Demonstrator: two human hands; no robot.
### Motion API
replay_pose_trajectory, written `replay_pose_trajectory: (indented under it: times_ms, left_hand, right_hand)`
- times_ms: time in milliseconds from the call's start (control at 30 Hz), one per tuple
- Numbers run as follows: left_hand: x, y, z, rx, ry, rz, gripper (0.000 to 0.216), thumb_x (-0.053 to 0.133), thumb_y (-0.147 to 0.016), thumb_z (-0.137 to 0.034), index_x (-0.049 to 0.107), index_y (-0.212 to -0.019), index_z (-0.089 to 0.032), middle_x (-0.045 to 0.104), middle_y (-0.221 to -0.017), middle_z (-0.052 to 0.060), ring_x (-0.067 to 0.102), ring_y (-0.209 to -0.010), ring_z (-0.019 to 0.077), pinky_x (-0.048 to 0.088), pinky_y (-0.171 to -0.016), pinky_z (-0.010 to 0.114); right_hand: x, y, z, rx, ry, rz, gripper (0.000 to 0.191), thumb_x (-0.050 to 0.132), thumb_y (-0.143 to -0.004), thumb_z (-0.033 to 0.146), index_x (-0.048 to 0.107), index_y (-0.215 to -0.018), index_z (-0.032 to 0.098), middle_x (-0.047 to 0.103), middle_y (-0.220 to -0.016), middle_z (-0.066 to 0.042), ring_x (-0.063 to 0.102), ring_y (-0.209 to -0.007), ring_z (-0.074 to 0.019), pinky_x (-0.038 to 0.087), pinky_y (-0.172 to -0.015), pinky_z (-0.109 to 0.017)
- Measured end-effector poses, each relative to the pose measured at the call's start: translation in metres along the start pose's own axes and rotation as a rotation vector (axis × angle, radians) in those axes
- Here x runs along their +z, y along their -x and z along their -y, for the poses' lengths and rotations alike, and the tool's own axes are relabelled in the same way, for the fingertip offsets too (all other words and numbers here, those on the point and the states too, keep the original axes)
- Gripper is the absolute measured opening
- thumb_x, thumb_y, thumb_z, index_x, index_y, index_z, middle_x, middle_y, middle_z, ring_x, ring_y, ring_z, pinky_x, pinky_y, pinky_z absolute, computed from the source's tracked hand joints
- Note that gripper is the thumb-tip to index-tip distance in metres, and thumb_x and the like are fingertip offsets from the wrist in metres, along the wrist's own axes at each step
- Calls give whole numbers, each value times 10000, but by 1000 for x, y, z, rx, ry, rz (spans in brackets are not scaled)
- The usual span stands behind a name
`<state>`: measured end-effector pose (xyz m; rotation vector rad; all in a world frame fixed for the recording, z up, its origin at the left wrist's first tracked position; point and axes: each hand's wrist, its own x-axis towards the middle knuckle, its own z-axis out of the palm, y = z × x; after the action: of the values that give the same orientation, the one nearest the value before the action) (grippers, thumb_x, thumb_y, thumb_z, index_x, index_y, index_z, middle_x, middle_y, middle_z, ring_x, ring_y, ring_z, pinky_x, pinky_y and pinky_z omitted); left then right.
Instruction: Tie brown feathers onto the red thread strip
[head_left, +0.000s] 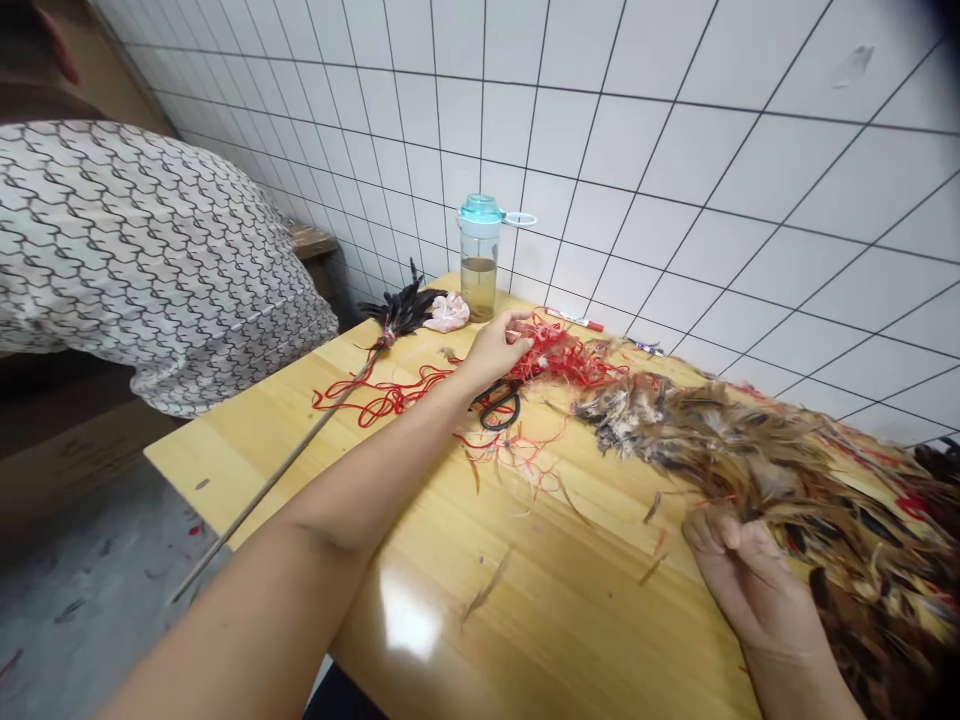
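Note:
My left hand [499, 348] is stretched out to the far part of the table, at the left edge of a tangled heap of red string [562, 355]. Its thumb and fingers are bent and apart, with nothing clearly held. Black-handled scissors [501, 408] lie just below it, partly hidden by my wrist. My right hand [739, 565] is closed in a pinch at the near edge of a large pile of brown feathers [735, 440]. What its fingers hold, if anything, is hidden. Loose red cord [382, 395] trails across the table left of my forearm.
A stick with black feathers [401, 310] at its tip lies over the table's left edge. Behind stand a bottle with a blue lid [480, 255], a pink scrunchie [448, 312] and a red-and-white marker [574, 319]. A person in a patterned shirt [150, 260] is at the left.

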<state>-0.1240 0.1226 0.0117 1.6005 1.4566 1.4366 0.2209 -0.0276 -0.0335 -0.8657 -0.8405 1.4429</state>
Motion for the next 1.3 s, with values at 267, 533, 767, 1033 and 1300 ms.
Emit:
replay_pose_trajectory:
  times_ms: [267,533,767,1033,1300]
  left_hand:
    - [-17,-6,-3,46,-213,-94,251,538,-778,-107,609,-1017,-135,574,-1124,94,594,-796,115,489,-827,283]
    - [-44,-7,-11,234,-546,-195,163,511,-803,-159,630,-915,-165,619,-972,78,579,-887,176,451,-852,309]
    - [-64,-2,-26,91,-807,322,152,572,-752,-263,682,-788,-166,690,-770,57,598,-712,173,405,-640,267]
    - [-72,7,-45,92,-873,466,181,613,-735,-281,702,-850,-172,716,-808,51,618,-732,166,398,-630,247]
    - [-85,1,-39,87,-823,171,206,577,-777,-352,693,-862,-204,715,-900,57,618,-827,186,438,-737,273]
  right_hand:
    - [1,1,1,-1,20,-6,466,809,-635,371,411,-497,171,370,-606,17,351,-580,-111,267,-517,-310]
    - [-2,-1,0,-15,52,0,488,816,-622,379,397,-491,165,365,-593,18,362,-577,-108,276,-508,-303]
    - [-2,-1,0,-21,64,1,465,819,-616,370,417,-501,169,381,-598,19,364,-576,-105,286,-508,-300]
    - [0,2,0,-25,70,-22,486,853,-568,356,411,-502,164,404,-599,22,353,-578,-97,302,-519,-282]
    - [-1,5,1,-34,122,-27,478,842,-585,359,414,-511,159,432,-607,19,379,-595,-101,324,-530,-277]
